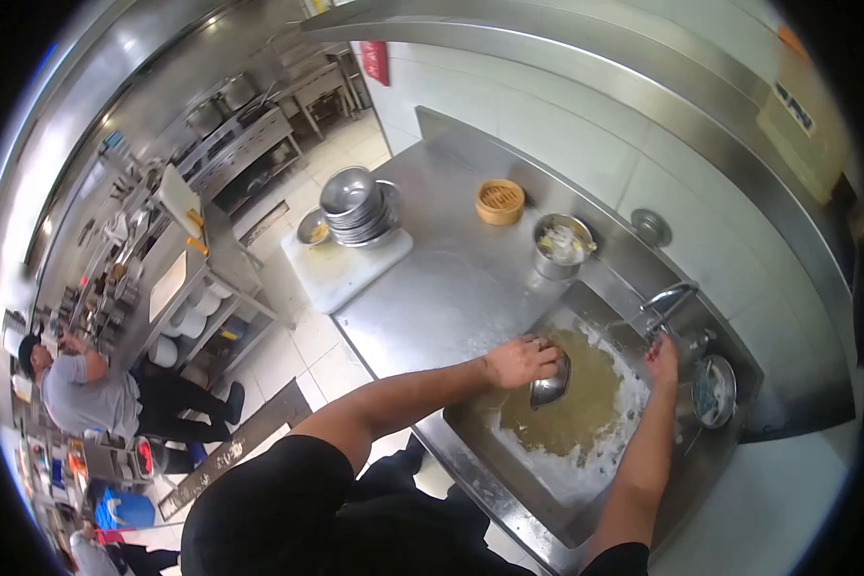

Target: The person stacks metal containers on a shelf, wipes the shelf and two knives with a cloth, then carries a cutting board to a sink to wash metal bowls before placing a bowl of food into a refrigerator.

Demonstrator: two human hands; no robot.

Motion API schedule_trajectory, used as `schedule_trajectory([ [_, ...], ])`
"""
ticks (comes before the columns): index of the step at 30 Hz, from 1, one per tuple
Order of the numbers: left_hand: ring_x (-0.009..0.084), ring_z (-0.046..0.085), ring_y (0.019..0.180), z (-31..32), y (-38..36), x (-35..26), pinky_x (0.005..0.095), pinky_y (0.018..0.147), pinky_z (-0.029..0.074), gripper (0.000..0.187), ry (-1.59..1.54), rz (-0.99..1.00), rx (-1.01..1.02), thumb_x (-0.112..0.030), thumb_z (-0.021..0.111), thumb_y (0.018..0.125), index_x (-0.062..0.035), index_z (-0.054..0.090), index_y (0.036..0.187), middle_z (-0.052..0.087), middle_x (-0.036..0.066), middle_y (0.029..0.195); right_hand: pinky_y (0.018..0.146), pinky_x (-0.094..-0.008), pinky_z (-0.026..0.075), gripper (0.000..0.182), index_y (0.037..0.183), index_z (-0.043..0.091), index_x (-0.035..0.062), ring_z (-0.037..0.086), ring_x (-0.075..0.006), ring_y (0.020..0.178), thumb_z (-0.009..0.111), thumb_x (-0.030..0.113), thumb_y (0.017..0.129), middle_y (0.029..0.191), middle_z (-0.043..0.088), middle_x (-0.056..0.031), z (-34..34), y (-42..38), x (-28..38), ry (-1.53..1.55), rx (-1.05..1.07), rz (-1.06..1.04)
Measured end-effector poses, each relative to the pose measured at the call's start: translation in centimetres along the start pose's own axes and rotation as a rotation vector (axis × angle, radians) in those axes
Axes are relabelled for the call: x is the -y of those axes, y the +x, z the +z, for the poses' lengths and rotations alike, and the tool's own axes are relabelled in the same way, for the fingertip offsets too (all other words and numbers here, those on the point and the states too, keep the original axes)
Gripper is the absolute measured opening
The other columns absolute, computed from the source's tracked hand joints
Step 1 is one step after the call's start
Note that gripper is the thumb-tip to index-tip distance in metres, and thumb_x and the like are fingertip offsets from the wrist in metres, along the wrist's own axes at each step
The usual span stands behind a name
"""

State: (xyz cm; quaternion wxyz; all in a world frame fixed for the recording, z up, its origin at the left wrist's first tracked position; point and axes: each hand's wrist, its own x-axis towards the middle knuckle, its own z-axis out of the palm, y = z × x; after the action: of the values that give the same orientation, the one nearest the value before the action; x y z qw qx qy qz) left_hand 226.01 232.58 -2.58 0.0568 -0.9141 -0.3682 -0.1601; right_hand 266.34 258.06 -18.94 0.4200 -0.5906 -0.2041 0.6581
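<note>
My left hand (526, 363) grips a small metal bowl (551, 382), tilted on its side over the sink (470, 430). Cloudy yellowish water (571, 403) with white foam along its edges fills the basin below. At the right side of the sink, my right hand (661, 361) is closed at the tap (670, 296), its fingers on the handle just under the curved spout. Beside that hand, a round metal dish (714, 392) with a bluish-white scrubbing pad in it rests on the sink's rim.
A metal pot (559, 252) of food scraps and a bamboo steamer (499, 202) stand on the steel counter (422, 288). Stacked metal bowls (353, 206) sit on a white board (341, 274). A co-worker (91, 389) stands at a bench on the left. A steel shelf (566, 43) runs overhead.
</note>
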Motion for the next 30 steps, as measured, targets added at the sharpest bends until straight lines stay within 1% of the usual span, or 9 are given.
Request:
schedule_trajectory([
  [5,0.0295,0.059,0.120,-3.9,-3.1,1.7,0.0458,0.104,0.051,0.013,0.083,-0.002,-0.178,-0.018,0.062,0.080,-0.0128,0.060,0.092,0.060,0.009,0.127,0.075,-0.0400,0.055,0.054,0.136,0.051,0.0174,0.062,-0.0157,0.082,0.071,0.044,0.093,0.097,0.063,-0.0001,0.6,-2.7,0.6,0.086,-0.002,-0.026],
  [10,0.0325,0.061,0.115,-10.6,-5.9,6.2,0.0440,0.097,0.055,0.020,0.010,-0.039,-0.485,-0.011,0.067,0.073,-0.0106,0.054,0.088,0.060,0.011,0.123,0.103,-0.0607,0.043,0.062,0.149,0.041,0.0152,0.050,-0.0269,0.127,0.066,0.037,0.096,0.148,0.048,-0.0091,0.3,-5.8,-8.7,-0.114,-0.255,-0.396],
  [13,0.0329,0.063,0.109,-14.8,-8.3,10.5,0.0425,0.089,0.058,0.024,0.026,-0.074,-0.666,-0.008,0.070,0.069,-0.0092,0.053,0.086,0.061,0.012,0.119,0.107,-0.0438,0.046,0.048,0.141,0.054,0.0031,0.059,-0.0289,0.121,0.058,0.017,0.095,0.134,0.060,-0.0153,5.7,-13.0,-16.2,-0.460,-0.432,-0.678],
  [15,0.0332,0.063,0.105,-17.3,-10.9,13.2,0.0417,0.084,0.057,0.026,0.034,-0.208,-0.772,-0.004,0.070,0.067,-0.0078,0.052,0.086,0.062,0.013,0.115,0.104,-0.0365,0.047,0.040,0.138,0.056,0.0003,0.060,-0.0285,0.122,0.058,0.011,0.099,0.131,0.065,-0.0131,13.1,-21.2,-17.6,-0.559,-0.352,-0.521],
  [18,0.0352,0.064,0.100,-20.9,-16.1,19.1,0.0413,0.079,0.054,0.030,0.003,-0.525,-1.006,0.006,0.067,0.064,-0.0054,0.050,0.086,0.063,0.015,0.108,0.103,-0.0371,0.048,0.038,0.135,0.059,0.0003,0.061,-0.0260,0.119,0.059,0.011,0.099,0.127,0.066,-0.0107,20.5,-21.9,-21.6,-0.942,-0.156,-0.935],
  [20,0.0389,0.063,0.094,-22.9,-20.0,24.1,0.0429,0.075,0.051,0.031,-0.113,-0.755,-1.155,0.015,0.061,0.067,-0.0037,0.049,0.088,0.063,0.018,0.103,0.096,-0.0360,0.050,0.033,0.132,0.062,0.0032,0.062,-0.0222,0.112,0.061,0.012,0.100,0.124,0.066,-0.0080,29.6,-23.8,-21.7,-0.717,-0.026,-0.980],
  [22,0.0399,0.063,0.092,-24.7,-24.0,28.5,0.0457,0.075,0.051,0.017,-0.221,-1.053,-1.043,0.001,0.066,0.082,-0.0013,0.053,0.092,0.063,0.021,0.102,0.099,-0.0360,0.049,0.031,0.127,0.065,0.0023,0.061,-0.0235,0.115,0.064,0.009,0.098,0.131,0.060,-0.0112,40.0,-28.6,-18.9,-0.408,0.100,-0.600],
  [26,0.0402,0.066,0.098,-22.5,-30.8,35.7,0.0476,0.082,0.054,0.045,-0.414,-1.425,-0.564,-0.042,0.070,0.093,0.0014,0.060,0.102,0.065,0.023,0.103,0.088,-0.0296,0.050,0.034,0.134,0.061,0.0042,0.059,-0.0144,0.112,0.061,0.016,0.102,0.129,0.062,-0.0070,52.4,-26.4,-18.4,-0.570,0.274,-0.827],
  [30,0.0422,0.066,0.103,-22.4,-33.4,35.5,0.0485,0.089,0.054,0.072,-0.169,-1.481,-0.396,-0.067,0.064,0.091,0.0030,0.062,0.106,0.066,0.025,0.107,0.106,-0.0405,0.046,0.040,0.130,0.061,-0.0010,0.058,-0.0305,0.123,0.066,0.025,0.101,0.134,0.057,-0.0170,63.4,-31.3,-16.5,-0.573,0.284,-0.804],
])
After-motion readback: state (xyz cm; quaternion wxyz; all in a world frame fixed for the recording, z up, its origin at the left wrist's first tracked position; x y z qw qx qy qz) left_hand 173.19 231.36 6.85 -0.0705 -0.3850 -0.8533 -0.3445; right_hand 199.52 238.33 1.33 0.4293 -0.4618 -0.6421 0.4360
